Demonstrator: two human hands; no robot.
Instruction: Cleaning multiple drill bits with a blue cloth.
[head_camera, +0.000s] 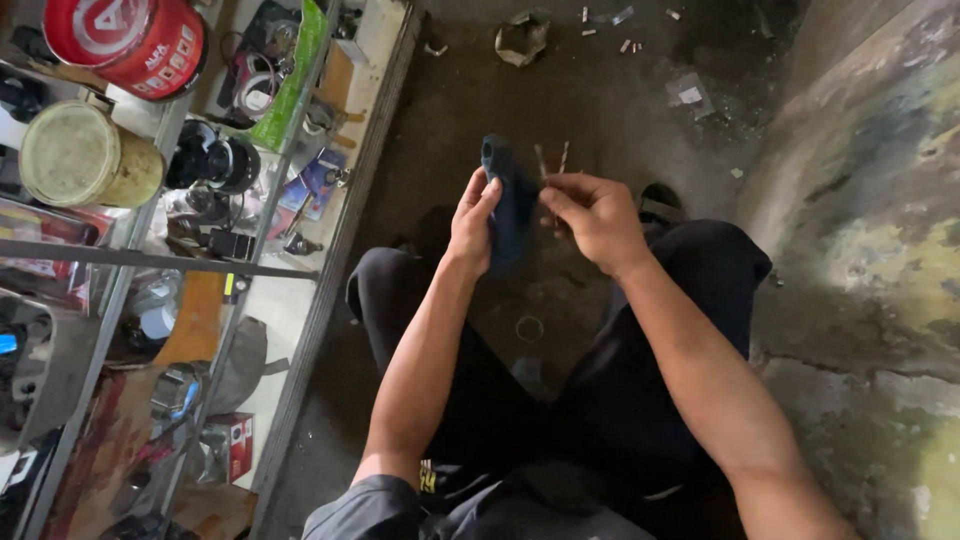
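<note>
I sit with my knees apart in dark trousers over a dirty concrete floor. My left hand grips a dark blue cylindrical piece held upright, its open end at the top. My right hand is right beside it and pinches two thin metal drill bits that point upward. The two hands nearly touch in front of my knees.
A glass display shelf runs along the left, packed with a red can, a cream tin, small parts and boxes. A rough stained wall stands on the right. Scraps and litter lie on the floor ahead.
</note>
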